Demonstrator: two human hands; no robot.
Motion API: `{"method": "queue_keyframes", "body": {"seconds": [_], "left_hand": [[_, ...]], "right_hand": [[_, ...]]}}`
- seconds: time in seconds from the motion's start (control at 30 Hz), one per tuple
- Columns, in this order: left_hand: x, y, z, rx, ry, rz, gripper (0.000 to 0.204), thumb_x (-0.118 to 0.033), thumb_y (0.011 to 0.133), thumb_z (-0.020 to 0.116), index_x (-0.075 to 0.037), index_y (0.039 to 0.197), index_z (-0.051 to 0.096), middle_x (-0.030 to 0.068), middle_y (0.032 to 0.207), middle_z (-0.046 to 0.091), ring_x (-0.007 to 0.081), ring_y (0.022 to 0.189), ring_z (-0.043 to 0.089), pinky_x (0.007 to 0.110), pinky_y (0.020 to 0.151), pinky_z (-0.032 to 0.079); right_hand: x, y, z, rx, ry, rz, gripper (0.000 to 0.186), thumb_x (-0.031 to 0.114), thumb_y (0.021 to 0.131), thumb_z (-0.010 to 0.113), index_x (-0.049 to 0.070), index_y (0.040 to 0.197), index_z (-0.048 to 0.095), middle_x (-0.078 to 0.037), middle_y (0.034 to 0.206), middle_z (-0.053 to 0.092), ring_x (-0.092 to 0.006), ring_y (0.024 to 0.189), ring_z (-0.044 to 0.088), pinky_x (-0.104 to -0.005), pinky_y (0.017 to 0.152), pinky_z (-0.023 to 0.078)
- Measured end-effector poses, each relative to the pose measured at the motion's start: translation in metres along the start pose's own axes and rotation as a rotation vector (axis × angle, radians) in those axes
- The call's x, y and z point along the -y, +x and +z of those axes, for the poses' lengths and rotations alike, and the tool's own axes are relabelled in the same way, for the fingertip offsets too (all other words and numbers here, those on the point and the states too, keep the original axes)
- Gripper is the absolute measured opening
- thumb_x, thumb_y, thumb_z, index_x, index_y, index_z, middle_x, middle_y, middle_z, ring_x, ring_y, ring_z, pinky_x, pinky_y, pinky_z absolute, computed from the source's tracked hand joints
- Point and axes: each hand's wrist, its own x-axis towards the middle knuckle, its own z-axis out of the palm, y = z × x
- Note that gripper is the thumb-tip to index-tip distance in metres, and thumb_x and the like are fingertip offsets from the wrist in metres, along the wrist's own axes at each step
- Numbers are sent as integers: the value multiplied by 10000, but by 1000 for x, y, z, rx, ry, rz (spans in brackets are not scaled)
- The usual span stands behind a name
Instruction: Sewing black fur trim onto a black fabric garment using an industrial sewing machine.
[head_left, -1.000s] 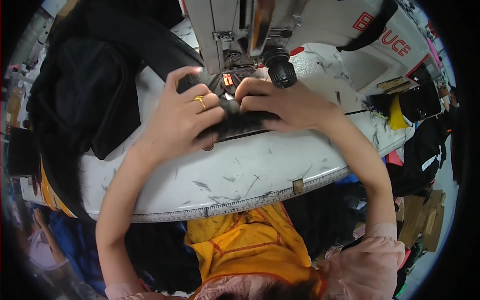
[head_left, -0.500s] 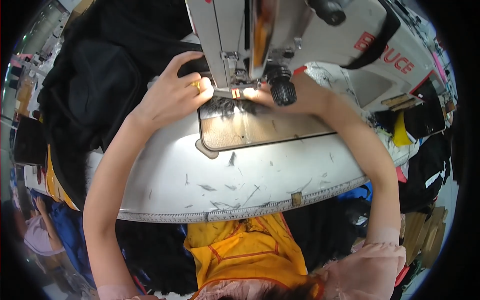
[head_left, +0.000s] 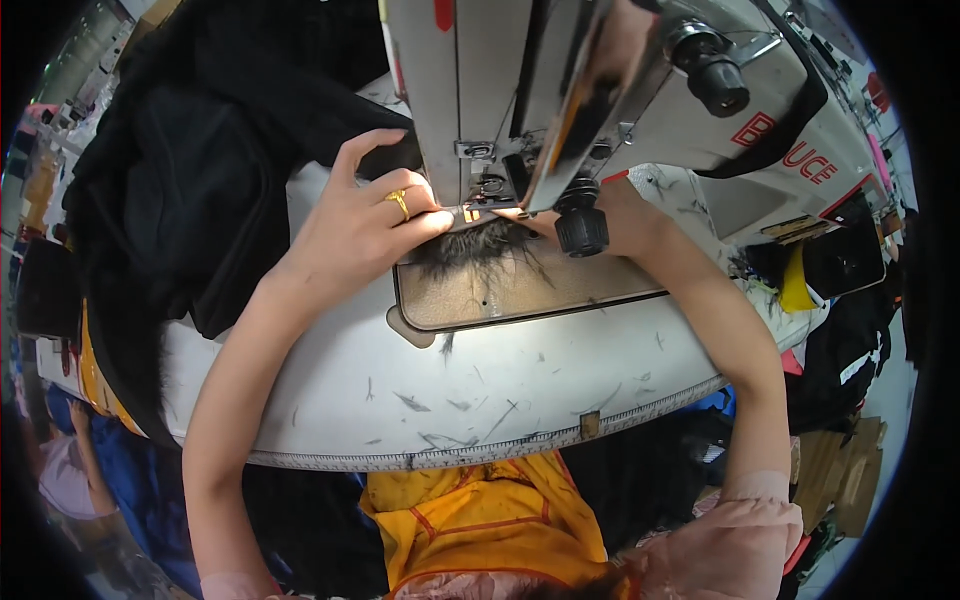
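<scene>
Under the head of a white sewing machine (head_left: 430,110) lies black fabric with a fringe of long black fur (head_left: 480,248), lit by the machine's lamp. My left hand (head_left: 365,225), with a gold ring, pinches the fabric's edge just left of the presser foot, its index finger raised and bent. To the right of the foot is my right hand (head_left: 625,220). A black knob (head_left: 582,225) hides much of it, but its fingertips show at the fabric edge, closed on it. The fur hangs over a tan metal plate (head_left: 540,290) toward me.
A heap of black garments (head_left: 190,170) covers the table's left side. Dark fur tufts litter the white tabletop (head_left: 330,390), whose front edge carries a ruler tape (head_left: 510,443). Yellow cloth (head_left: 480,510) lies over my lap. Another person (head_left: 75,465) sits at far left.
The view has shifted, so the machine and both hands appear lower. More of the fur fringe now shows in front of the foot. Both hands stay at the fabric edge.
</scene>
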Motion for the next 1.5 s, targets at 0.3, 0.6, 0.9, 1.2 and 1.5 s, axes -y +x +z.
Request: {"method": "queue_keyframes", "body": {"seconds": [0.3,0.6,0.9,1.2,1.5], "left_hand": [[2,-2,9,-58,261,183,203,-104,729,675,-102,928,719,-60,754,540,86,881,542,488,1101,367],[-12,-5,14,45,277,42,181,-98,740,658,-90,902,738,-29,600,542,110,871,544,523,1137,297],[-15,-5,17,71,357,-7,211,-91,694,650,-91,884,742,-31,611,545,109,851,552,524,1146,281],[-4,5,11,-42,312,56,292,-71,686,645,-143,959,716,-57,799,573,90,863,556,514,1133,276],[-35,-3,-4,82,119,5,239,-175,739,684,-91,961,657,-15,875,535,127,867,567,480,1062,327]], "right_hand": [[-1,-17,19,88,-144,-46,187,178,560,640,124,521,465,7,566,485,-163,521,560,-326,450,443],[6,-15,18,147,-27,111,144,171,627,647,106,576,529,-27,597,556,-213,550,582,-361,492,442],[11,-8,15,146,-108,143,156,214,672,662,108,643,551,-30,610,560,-213,595,587,-349,542,446],[4,5,0,105,-164,191,188,268,696,658,84,704,618,-56,703,631,-227,634,623,-375,607,498],[38,18,-3,-41,-129,-24,163,169,736,629,149,894,593,7,733,576,-142,577,592,-296,497,483]]}}
